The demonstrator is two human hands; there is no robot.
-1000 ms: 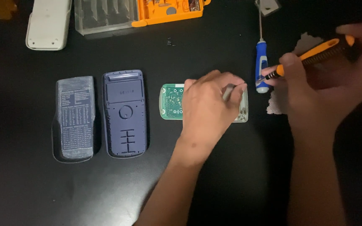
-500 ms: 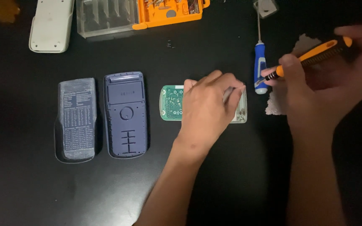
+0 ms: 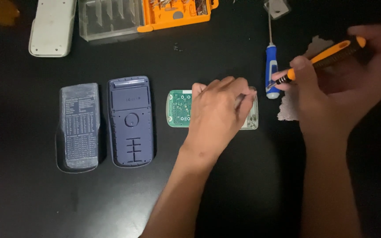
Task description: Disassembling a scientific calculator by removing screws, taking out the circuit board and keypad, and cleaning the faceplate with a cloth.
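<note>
Left hand [image 3: 219, 115]: lies palm down over the green circuit board [image 3: 179, 108], fingers curled and pressing it flat to the desk [image 3: 225, 57]. The board sits directly under this hand; only its green end shows past the wrist side, and a pale clear edge shows beyond the fingertips.

Right hand [image 3: 331, 94]: fingers closed in a pinch around the orange-and-black screwdriver [image 3: 323, 57], thumb and forefinger near the tip end. The shaft slants down toward the left hand's fingertips; the tip itself is too small to make out, and I cannot tell if it touches the board.

Step in hand, by my judgement: working a fastener or catch at the board's far edge, one hand steadying, the other driving. The next move calls for a firm hold on the board and a fine, square seating of the tip before any turning.

Just beyond the right hand's fingers lies a blue-handled screwdriver [image 3: 271, 70], thin steel shaft pointing away. Under the right hand is a crumpled grey scrap [image 3: 289, 108].

Away past the left wrist: a dark blue ribbed plastic back shell [image 3: 130, 121], then a grey slide cover [image 3: 80, 125] with a printed table. Further off, a clear-and-orange bit case [image 3: 146, 15] and a white casing [image 3: 51, 28]. The desk is matte black.
</note>
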